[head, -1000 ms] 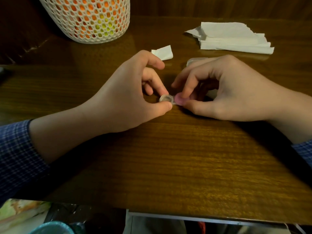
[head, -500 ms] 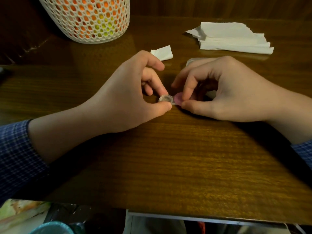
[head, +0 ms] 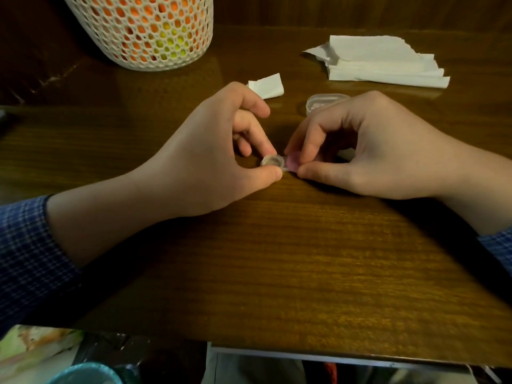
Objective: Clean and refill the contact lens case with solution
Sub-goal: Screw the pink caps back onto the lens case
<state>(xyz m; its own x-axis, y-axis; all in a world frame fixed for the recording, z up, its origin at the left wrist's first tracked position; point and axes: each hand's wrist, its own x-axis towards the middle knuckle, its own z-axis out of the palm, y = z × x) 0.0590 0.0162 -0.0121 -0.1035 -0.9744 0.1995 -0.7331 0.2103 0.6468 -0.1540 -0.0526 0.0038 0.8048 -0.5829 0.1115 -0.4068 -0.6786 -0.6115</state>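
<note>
Your left hand (head: 210, 153) pinches the lens case (head: 273, 162) at its open well; your right hand (head: 368, 151) grips the pink cap (head: 292, 162). Hold the case level on the surface (head: 277, 259) while you turn it.

Both hands (head: 210, 159) (head: 368, 151) low, fingers (head: 310, 145) pinched.

Mesh basket (head: 149, 31), folded tissues (head: 382, 62)

Bare table (head: 277, 259) front; basket (head: 144, 31), tissues (head: 382, 62) behind.
</note>
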